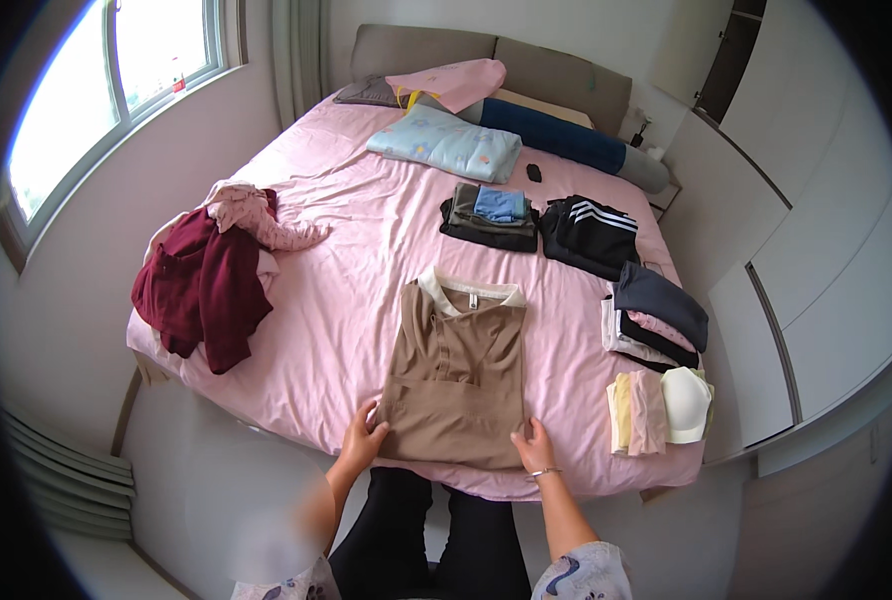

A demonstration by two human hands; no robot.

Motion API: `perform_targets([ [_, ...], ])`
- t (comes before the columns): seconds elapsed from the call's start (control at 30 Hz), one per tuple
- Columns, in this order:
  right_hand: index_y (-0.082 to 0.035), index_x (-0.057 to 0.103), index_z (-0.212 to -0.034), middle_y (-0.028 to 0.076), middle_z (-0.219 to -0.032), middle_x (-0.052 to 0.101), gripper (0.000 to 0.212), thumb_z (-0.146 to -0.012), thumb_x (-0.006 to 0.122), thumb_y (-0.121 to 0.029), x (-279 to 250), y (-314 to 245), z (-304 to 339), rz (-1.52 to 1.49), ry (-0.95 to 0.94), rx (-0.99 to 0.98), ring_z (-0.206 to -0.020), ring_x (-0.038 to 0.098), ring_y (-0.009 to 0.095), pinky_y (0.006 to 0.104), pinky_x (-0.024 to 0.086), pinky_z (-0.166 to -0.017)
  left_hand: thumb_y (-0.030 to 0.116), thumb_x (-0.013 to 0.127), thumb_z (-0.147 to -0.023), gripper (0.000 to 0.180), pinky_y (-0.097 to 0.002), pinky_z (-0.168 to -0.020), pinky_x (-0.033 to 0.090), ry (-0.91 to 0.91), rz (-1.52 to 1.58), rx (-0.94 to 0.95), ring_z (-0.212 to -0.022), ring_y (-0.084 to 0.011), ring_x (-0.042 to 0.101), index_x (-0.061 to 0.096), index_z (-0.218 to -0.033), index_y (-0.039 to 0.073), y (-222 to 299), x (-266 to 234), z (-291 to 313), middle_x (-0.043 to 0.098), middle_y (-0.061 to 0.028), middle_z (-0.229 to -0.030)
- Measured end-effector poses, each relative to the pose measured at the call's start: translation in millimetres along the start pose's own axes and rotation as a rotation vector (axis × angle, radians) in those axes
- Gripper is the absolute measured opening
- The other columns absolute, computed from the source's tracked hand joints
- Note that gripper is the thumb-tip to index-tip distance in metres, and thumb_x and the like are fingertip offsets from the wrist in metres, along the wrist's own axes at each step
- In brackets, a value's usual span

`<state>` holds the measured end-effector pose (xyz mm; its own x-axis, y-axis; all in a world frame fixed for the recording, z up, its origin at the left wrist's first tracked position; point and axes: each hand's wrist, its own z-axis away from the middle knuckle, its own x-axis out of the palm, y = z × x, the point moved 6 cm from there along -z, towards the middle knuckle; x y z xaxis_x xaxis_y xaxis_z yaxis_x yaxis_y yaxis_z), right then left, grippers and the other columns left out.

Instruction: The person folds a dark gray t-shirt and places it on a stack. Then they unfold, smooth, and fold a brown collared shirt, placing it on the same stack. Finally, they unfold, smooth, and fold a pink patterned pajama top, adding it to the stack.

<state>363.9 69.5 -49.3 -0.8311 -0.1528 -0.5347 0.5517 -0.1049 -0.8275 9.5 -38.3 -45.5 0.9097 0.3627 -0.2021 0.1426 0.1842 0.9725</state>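
Observation:
A brown polo shirt (456,390) with a cream collar lies folded into a neat rectangle at the bed's near edge, collar pointing away from me. My left hand (365,438) pinches its lower left edge. At the lower right edge, my right hand (535,447) grips the fabric, the thumb on top and the other fingers partly hidden. A bracelet circles my right wrist. Both hands rest low beside the shirt, close to the mattress edge.
On the pink-sheeted bed (346,300), a heap of maroon clothing (206,280) lies left. Folded dark clothes (486,222), black striped clothes (591,235), a mixed stack (661,315) and underwear with a white bra (686,405) lie right. Beyond are a light-blue quilt (446,145) and bolster (556,135).

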Motion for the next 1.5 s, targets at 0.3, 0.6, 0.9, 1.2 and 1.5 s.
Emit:
perform_targets([
  [0.3, -0.005, 0.034, -0.132, 0.022, -0.099, 0.060, 0.061, -0.076, 0.059, -0.010, -17.1, -62.0, 40.9, -0.062, -0.062, -0.015, -0.082, 0.058, 0.028, 0.0347, 0.046, -0.076, 0.003, 0.055, -0.083, 0.054, -0.0228, -0.068, 0.046, -0.090, 0.202, -0.039, -0.076, -0.0098, 0.058, 0.035, -0.133, 0.005, 64.9, -8.9, 22.8, 0.063, -0.0077, -0.086],
  [0.6, -0.004, 0.031, -0.133, 0.016, -0.068, 0.056, 0.068, -0.074, 0.062, -0.018, -2.1, -25.5, 53.0, 0.136, -0.015, -0.092, -0.065, 0.056, 0.032, 0.0402, 0.046, -0.065, 0.004, 0.059, -0.080, 0.054, -0.0239, -0.061, 0.045, -0.051, 0.140, -0.024, -0.067, -0.0074, 0.056, 0.039, -0.130, 0.002, -8.8, -11.9, 32.5, 0.061, -0.0051, -0.082],
  [0.9, -0.001, 0.038, -0.128, 0.004, -0.056, 0.049, 0.060, -0.076, 0.064, -0.016, -3.6, -10.1, 58.2, -0.077, -0.006, -0.077, -0.050, 0.043, 0.011, 0.0293, 0.039, -0.049, 0.005, 0.058, -0.082, 0.052, -0.0221, -0.066, 0.045, -0.027, 0.177, -0.060, -0.073, -0.0077, 0.056, 0.038, -0.130, 0.002, -18.7, -9.1, 36.5, 0.062, -0.0054, -0.083],
  [1.2, 0.003, 0.042, -0.121, 0.013, -0.092, 0.062, 0.056, -0.075, 0.069, -0.016, 9.9, -17.0, -4.3, -0.568, -0.044, 0.017, -0.079, 0.059, 0.015, 0.0272, 0.049, -0.071, 0.012, 0.067, -0.078, 0.045, -0.0256, -0.065, 0.047, -0.011, 0.297, -0.135, -0.070, -0.0126, 0.058, 0.047, -0.115, -0.004, 27.3, 5.2, -3.3, 0.063, -0.0086, -0.081],
  [1.5, 0.003, 0.048, -0.115, 0.011, -0.104, 0.059, 0.043, -0.077, 0.066, -0.008, 26.1, -22.9, 3.8, -0.791, -0.308, 0.366, -0.092, 0.058, 0.019, 0.0329, 0.049, -0.080, 0.022, 0.067, -0.080, 0.039, -0.0294, -0.078, 0.048, -0.263, 0.523, -0.613, -0.087, -0.0162, 0.060, 0.055, -0.108, -0.003, 25.9, 15.9, -0.3, 0.063, -0.0104, -0.098],
])
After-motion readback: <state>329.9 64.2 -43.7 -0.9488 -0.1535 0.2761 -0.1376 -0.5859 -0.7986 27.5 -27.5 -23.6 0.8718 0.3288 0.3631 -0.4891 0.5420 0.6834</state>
